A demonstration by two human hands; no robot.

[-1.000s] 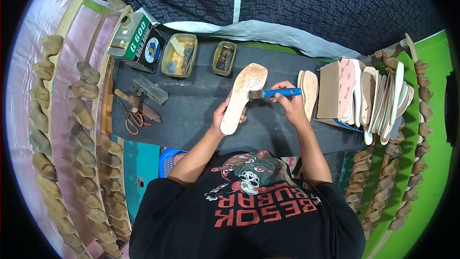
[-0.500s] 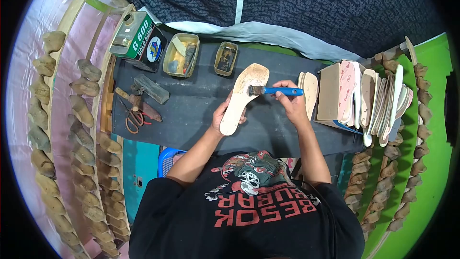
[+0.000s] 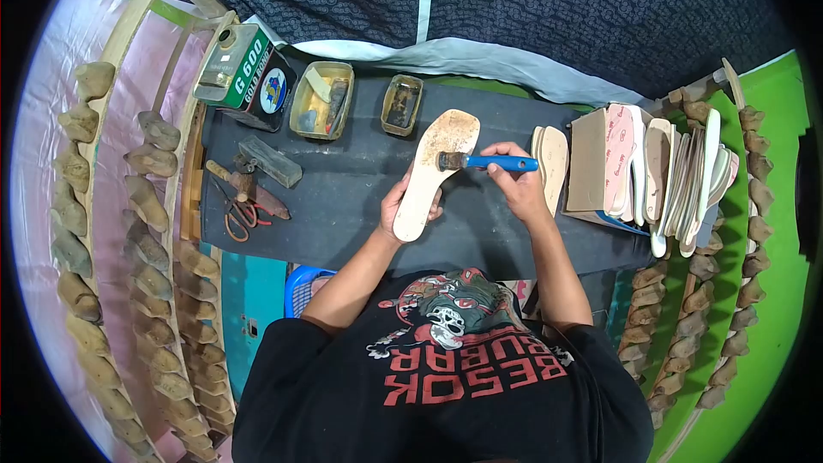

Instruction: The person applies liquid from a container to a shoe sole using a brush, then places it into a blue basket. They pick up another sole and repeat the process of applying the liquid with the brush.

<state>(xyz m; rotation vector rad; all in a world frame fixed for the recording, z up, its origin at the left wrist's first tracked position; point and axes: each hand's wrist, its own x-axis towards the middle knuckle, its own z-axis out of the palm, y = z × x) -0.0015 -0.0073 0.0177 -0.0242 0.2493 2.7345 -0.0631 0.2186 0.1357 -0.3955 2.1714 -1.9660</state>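
A pale insole (image 3: 417, 197) is tilted above the dark table, its wide end up and smeared brown. My left hand (image 3: 396, 207) grips it around the narrow half, some fingers hidden behind it. In my right hand (image 3: 518, 184) is a brush with a blue handle (image 3: 501, 163), held between thumb and fingers. The dark bristles (image 3: 448, 161) touch the insole's face just below the wide end. Beyond the insole stands a small tub (image 3: 401, 105) with dark residue inside.
A larger tub (image 3: 322, 101) holds several tools, beside a green glue can (image 3: 249, 77). Scissors (image 3: 238, 219), a hammer (image 3: 241, 178) and a grey block (image 3: 271, 162) lie at left. On the right, a box (image 3: 591, 163) adjoins stacked insoles (image 3: 686, 180). Shoe lasts (image 3: 79, 123) line racks on both sides.
The brush has shifted slightly left and down across the insole, together with my right hand. My left hand keeps its hold on the insole.
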